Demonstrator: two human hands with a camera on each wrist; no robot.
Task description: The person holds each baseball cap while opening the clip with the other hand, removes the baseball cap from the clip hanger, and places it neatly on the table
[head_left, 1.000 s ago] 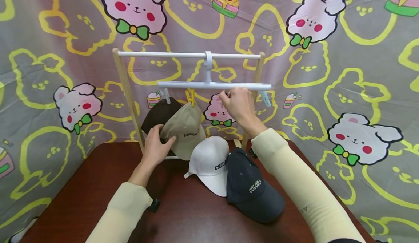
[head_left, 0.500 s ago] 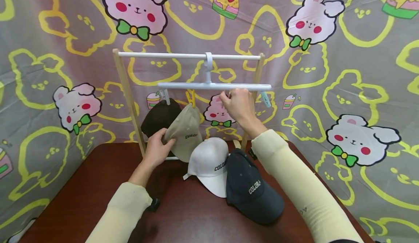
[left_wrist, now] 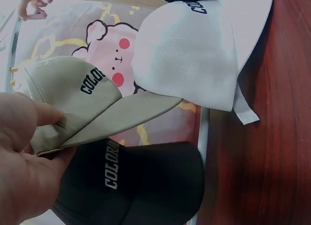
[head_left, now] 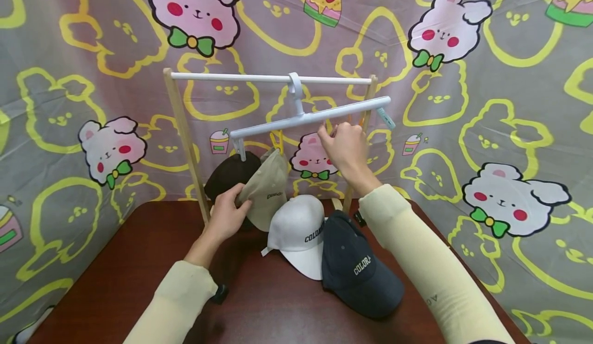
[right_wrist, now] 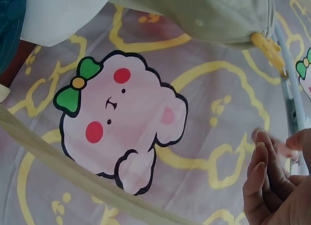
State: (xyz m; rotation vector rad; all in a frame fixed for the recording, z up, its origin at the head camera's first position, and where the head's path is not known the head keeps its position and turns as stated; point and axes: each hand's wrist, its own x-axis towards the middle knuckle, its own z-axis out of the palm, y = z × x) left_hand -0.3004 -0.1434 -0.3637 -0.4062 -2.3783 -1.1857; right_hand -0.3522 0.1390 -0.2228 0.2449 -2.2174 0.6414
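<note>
My left hand (head_left: 227, 212) pinches the edge of a beige baseball cap (head_left: 266, 189) between thumb and fingers, as the left wrist view also shows. That cap hangs from a yellow clip (head_left: 277, 140) on a pale blue hanger (head_left: 319, 116). Left of it a dark cap (head_left: 231, 174) hangs from a grey clip (head_left: 239, 148). The hanger slants, its right end higher. Just under its right half is my right hand (head_left: 347, 148), fingers loosely curled; the right wrist view shows nothing held. An orange clip (head_left: 361, 120) is partly hidden behind this hand.
A white cap (head_left: 296, 225) and a navy cap (head_left: 361, 272) lie on the brown table (head_left: 273, 313). The hanger hooks over the white rail (head_left: 222, 76) of a wooden-legged rack. A light blue clip (head_left: 385, 118) hangs at the hanger's right end. Patterned cloth surrounds the table.
The hanger has gone from level to slanted, left end down and right end up. The hanging caps have sunk slightly. My left hand has shifted a little right; my right hand has moved slightly.
</note>
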